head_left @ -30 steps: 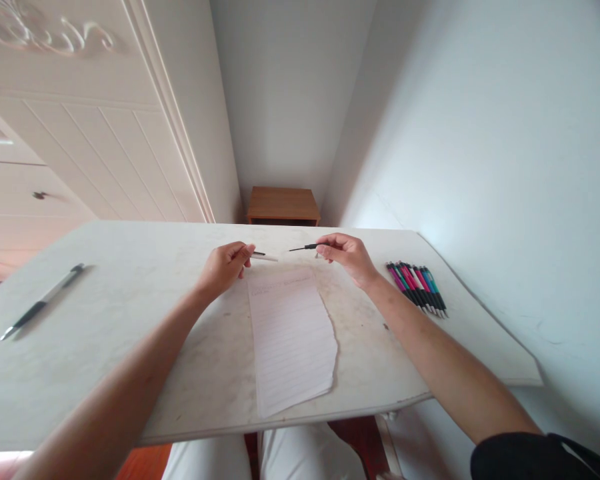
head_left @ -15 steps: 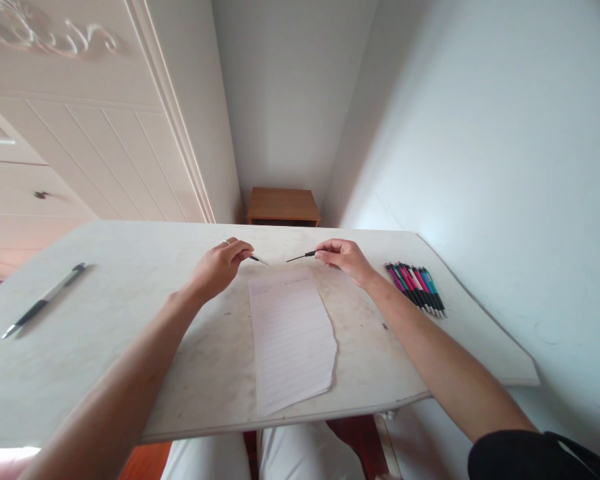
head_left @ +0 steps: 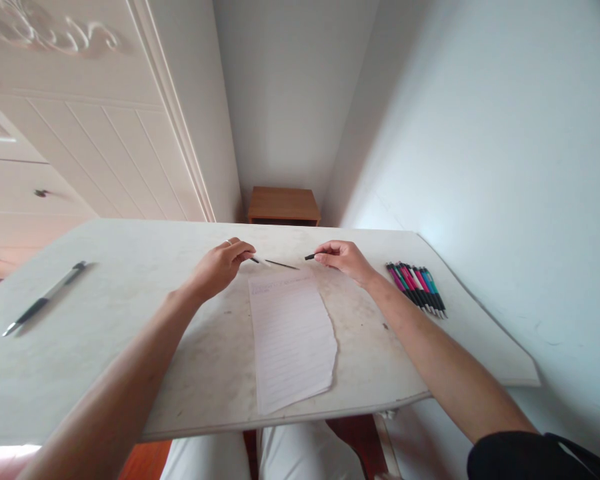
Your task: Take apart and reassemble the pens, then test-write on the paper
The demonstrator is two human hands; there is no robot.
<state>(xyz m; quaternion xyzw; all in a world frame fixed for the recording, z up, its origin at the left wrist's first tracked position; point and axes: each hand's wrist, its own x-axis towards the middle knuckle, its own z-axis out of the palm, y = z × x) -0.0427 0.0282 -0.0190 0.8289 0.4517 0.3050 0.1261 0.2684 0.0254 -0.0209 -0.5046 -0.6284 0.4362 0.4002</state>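
Pinching, left hand (head_left: 224, 267): fingers clamped on a small dark piece (head_left: 254, 260), identity unclear to us; a fingertip hold suits so slim a part.
Right hand (head_left: 344, 259): fingers grasping a black pen grip (head_left: 309, 257), one end left exposed, likely for access.
Ink refill (head_left: 281, 265): between our hands, apparently on the tabletop (head_left: 205, 373), within reach.
Lined paper (head_left: 293, 343): nearer us.
Pens (head_left: 416, 288): clustered right, presumably against rolling; one ballpoint (head_left: 44, 300) well apart, left.
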